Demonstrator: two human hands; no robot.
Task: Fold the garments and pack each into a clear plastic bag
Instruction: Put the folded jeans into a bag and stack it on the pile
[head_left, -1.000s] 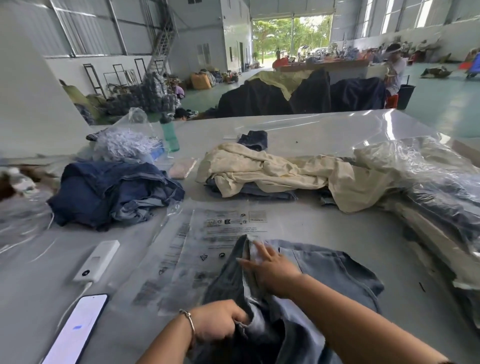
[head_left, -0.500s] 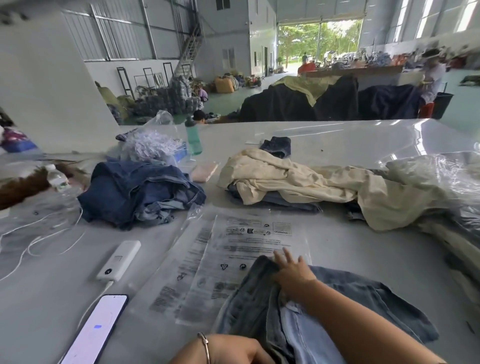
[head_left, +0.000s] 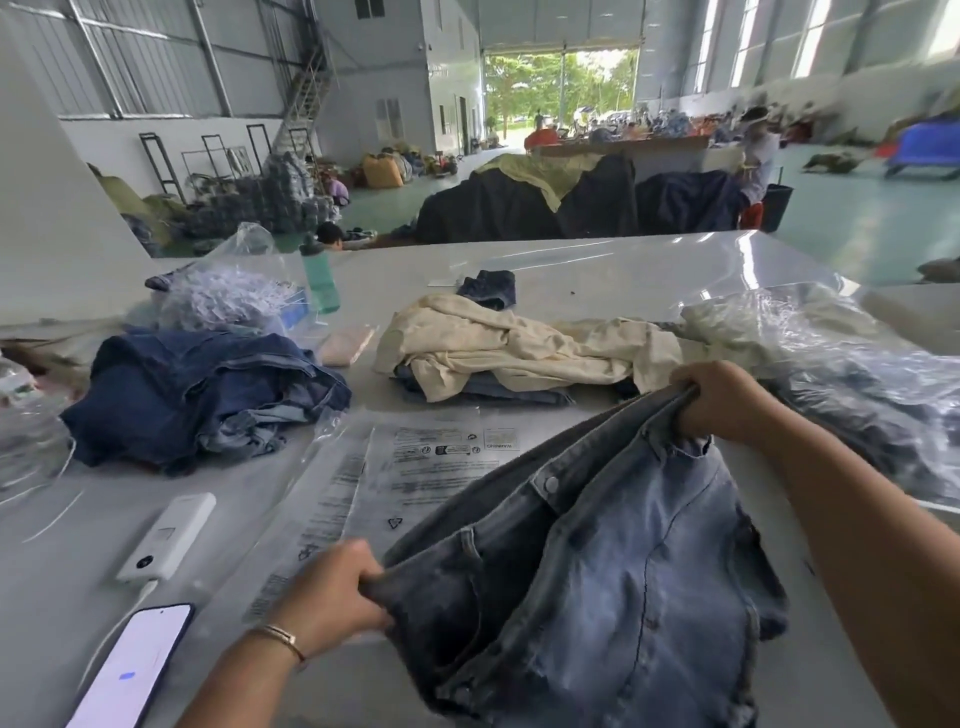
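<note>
Gripping: both hands are clutching the denim shorts (head_left: 613, 561), stretched above the plastic bag (head_left: 415, 467).
Left hand (head_left: 332, 597): fingers curling round the near corner.
Right hand (head_left: 727, 400): fist bunching the far corner.

Metal-walled warehouse, green floor (head_left: 857, 208), open doorway (head_left: 558, 88) with daylight, steel staircase (head_left: 304, 98)

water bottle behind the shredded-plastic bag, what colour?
Translucent green bottle with a dark grey cap; the head view shows it clearly.

Both hands, left (head_left: 332, 592) and right (head_left: 722, 400), fisted, apart.
</note>
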